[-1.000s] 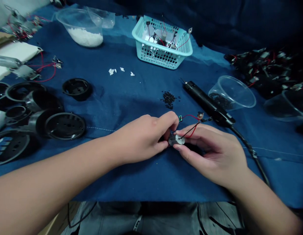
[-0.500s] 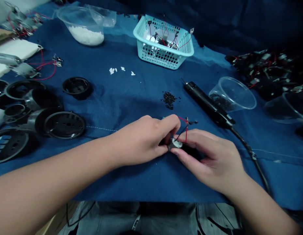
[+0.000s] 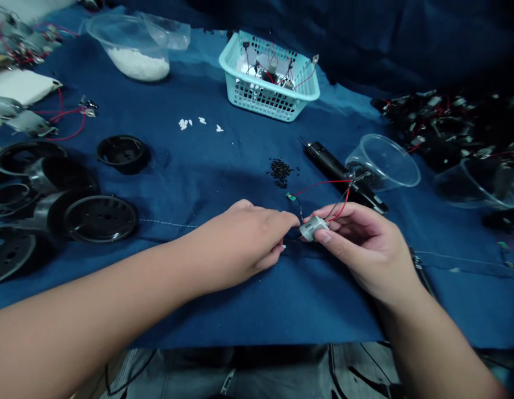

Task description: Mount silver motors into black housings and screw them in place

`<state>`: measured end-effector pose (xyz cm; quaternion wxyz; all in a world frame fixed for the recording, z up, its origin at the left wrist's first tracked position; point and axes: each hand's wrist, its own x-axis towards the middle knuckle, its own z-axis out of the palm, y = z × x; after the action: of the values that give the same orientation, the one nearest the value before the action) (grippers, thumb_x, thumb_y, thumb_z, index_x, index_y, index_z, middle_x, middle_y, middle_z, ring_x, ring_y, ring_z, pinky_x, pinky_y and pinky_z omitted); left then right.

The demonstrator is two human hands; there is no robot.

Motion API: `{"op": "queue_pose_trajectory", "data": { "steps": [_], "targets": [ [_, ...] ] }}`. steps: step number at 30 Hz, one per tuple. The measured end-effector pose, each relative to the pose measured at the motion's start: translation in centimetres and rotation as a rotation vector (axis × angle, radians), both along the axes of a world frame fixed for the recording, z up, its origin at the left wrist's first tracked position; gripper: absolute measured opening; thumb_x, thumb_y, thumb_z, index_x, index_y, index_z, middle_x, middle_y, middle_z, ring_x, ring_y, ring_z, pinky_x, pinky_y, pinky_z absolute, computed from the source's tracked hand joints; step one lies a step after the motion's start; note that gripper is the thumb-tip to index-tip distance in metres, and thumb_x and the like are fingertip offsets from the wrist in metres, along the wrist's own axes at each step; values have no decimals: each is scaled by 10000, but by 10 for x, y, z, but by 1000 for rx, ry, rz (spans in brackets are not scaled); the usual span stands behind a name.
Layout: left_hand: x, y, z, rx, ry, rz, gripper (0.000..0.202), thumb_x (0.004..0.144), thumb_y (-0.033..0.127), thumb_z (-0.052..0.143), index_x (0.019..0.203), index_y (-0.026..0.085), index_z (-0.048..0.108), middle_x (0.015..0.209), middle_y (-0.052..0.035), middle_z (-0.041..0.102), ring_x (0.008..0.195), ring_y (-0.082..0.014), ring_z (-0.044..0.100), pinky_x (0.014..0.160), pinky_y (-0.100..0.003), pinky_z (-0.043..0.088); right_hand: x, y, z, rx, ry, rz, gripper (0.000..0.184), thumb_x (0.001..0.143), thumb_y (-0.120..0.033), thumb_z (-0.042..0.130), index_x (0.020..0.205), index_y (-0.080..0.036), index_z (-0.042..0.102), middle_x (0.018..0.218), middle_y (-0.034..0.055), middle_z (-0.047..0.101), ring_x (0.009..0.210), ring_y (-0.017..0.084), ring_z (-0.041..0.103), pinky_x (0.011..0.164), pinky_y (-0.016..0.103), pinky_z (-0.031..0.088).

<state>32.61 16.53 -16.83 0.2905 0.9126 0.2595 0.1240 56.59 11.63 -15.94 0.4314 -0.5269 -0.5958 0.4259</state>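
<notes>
My right hand [image 3: 360,244] pinches a small silver DC motor [image 3: 313,228] between thumb and fingers. Red and black wires run from the motor up and to the right, towards the rim of a clear plastic cup. A thin dark wire rises from the motor to a tiny green component [image 3: 290,196]. My left hand [image 3: 244,238] lies on the cloth with its fingers together, its fingertips just beside the motor and that thin wire. I cannot see anything held in those fingers.
A black soldering iron [image 3: 329,163] lies behind the hands, with a tipped clear cup [image 3: 383,163] and loose black granules [image 3: 280,172] near it. Black round plastic housings [image 3: 101,219] lie at left. A teal basket [image 3: 229,69] of wired parts stands at the back, all on blue cloth [image 3: 198,299].
The hands have come apart. My left hand has drawn back from the motor, which my right hand has moved rightward and turned, and the wires now stretch further to the upper right.
</notes>
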Motion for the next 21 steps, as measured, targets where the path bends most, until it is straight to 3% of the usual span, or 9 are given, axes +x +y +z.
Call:
{"op": "queue_pose_trajectory", "data": {
  "steps": [5, 8, 12, 15, 18, 21],
  "targets": [
    [0, -4, 3, 104, 106, 32, 175, 1063, 265, 592, 1075, 207, 757, 1074, -40, 705, 975, -222, 666, 902, -402, 450, 1, -1, 2, -64, -4, 31, 207, 860, -255, 903, 1025, -215, 783, 1033, 62, 842, 865, 145, 814, 783, 190, 671],
    [2, -7, 3, 125, 104, 56, 199, 1080, 297, 596, 1091, 206, 772, 1105, -51, 687, 964, -220, 657, 875, -392, 462, 1, -1, 2, -91, 6, 20, 249, 830, -275, 931, 1016, -210, 779, 997, 61, 842, 819, 148, 808, 745, 199, 671],
    [6, -9, 5, 124, 200, 61, 218, 1105, 289, 567, 1097, 191, 762, 1055, -59, 699, 967, -237, 662, 831, -380, 453, 1, 0, -1, -104, 13, 36, 339, 824, -242, 929, 1135, -210, 799, 908, 41, 838, 756, 145, 800, 722, 215, 674],
    [7, -9, 6, 169, 256, 30, 217, 1109, 266, 548, 1142, 162, 735, 1079, -86, 715, 961, -260, 664, 790, -385, 433, 3, -1, -3, -103, 6, 57, 310, 831, -258, 924, 1122, -216, 824, 885, 40, 839, 731, 148, 797, 678, 214, 667],
    [4, -8, 4, 171, 179, 34, 208, 1113, 266, 533, 1128, 155, 708, 1083, -85, 726, 929, -249, 664, 790, -384, 437, 4, -3, -3, -81, -23, 78, 290, 828, -243, 919, 1105, -219, 839, 998, 63, 846, 786, 168, 813, 694, 237, 686],
    [0, -6, 0, 73, 73, 62, 139, 1084, 262, 594, 1088, 182, 708, 1067, -52, 732, 963, -226, 676, 854, -361, 468, 4, -6, -4, 36, -71, 146, 276, 824, -195, 909, 1090, -232, 846, 1105, 66, 831, 944, 200, 826, 813, 286, 715]
  ]
}}
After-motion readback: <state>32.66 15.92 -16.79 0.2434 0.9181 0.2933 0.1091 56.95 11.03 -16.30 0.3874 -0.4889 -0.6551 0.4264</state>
